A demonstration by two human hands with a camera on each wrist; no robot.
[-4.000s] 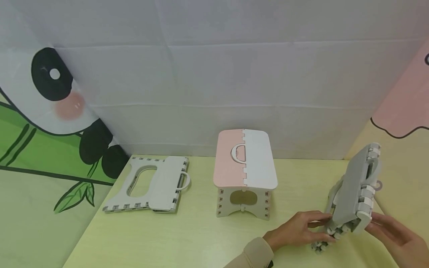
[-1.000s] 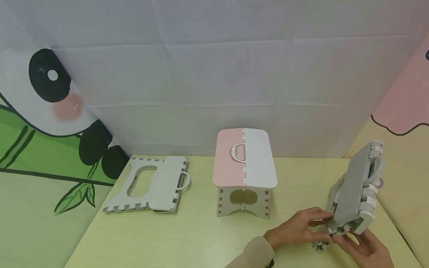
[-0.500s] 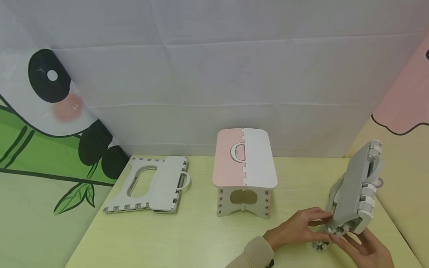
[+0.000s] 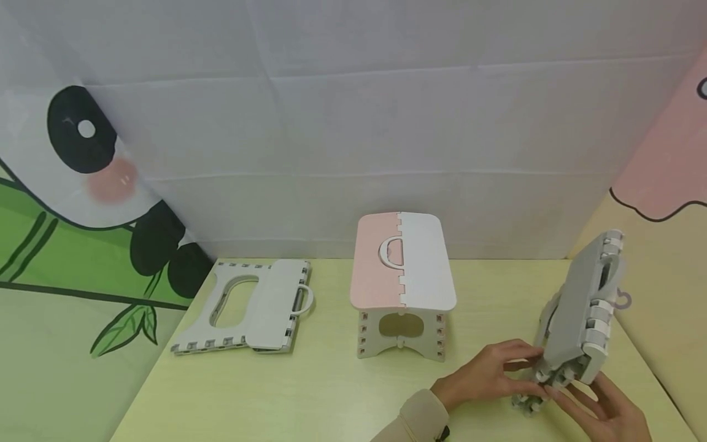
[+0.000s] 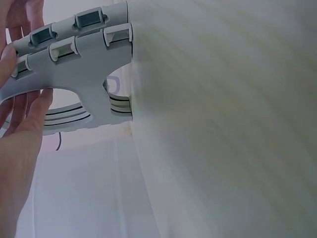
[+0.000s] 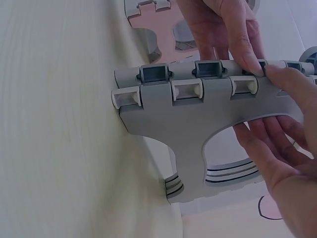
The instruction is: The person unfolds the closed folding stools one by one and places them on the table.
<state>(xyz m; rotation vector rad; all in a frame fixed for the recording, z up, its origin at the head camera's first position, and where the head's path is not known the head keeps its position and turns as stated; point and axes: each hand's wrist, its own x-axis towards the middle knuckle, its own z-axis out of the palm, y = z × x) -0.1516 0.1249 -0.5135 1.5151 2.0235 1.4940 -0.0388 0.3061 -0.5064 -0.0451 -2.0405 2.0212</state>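
Note:
At the table's right end, a grey folding stool stands partly folded, tilted and raised on its hinged edge. My left hand pinches its near left part between thumb and fingers. From below and in front, my right hand grips the same end, its thumb close to the left thumb. The right wrist view shows the stool's hinge row and cut-out leg panel, with right fingers reaching through the opening. Seen from the left wrist, the panel stands close against the tabletop.
An unfolded pink-and-white stool stands upright mid-table. To the left lies a white folding stool, flat, with its handle outward. A white cloth wall backs the pale yellow table.
Over the last seconds my right hand has moved from the grey stool's right side to its lower front. The left hand keeps its hold. In the last half second the stool shifts slightly left.

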